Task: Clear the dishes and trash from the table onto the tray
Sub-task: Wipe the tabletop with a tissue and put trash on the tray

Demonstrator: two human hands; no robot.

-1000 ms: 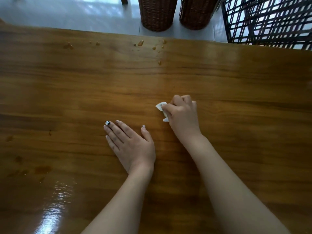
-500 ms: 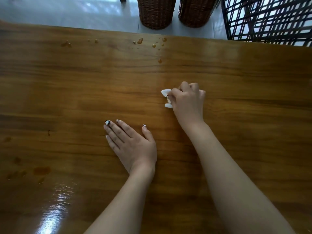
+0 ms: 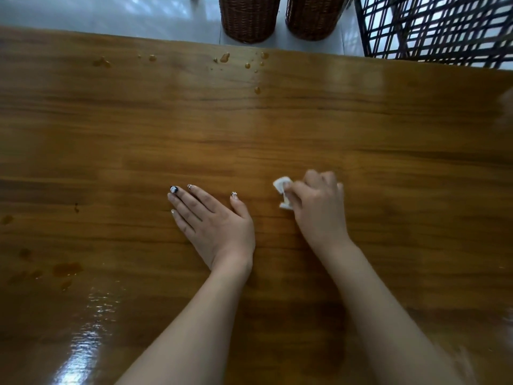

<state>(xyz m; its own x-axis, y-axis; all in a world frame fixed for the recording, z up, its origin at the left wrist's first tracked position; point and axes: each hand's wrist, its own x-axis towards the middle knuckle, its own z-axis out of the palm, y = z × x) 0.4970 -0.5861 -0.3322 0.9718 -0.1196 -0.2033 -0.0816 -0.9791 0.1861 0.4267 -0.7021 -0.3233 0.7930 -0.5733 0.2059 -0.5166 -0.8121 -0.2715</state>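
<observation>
My right hand (image 3: 319, 207) grips a small crumpled white tissue (image 3: 283, 191) and presses it against the glossy wooden table (image 3: 277, 129); most of the tissue is hidden under the curled fingers. My left hand (image 3: 213, 223) lies flat on the table just to its left, fingers straight and spread. No tray and no dishes are in view.
Brown liquid drops (image 3: 251, 62) dot the far edge of the table, and more stains (image 3: 66, 269) sit at the near left. Beyond the far edge stand two wicker baskets (image 3: 247, 18) and a black lattice chair (image 3: 433, 26).
My right hand slid away from me with the tissue, then came back toward me and slightly right. My left hand has stayed flat in place.
</observation>
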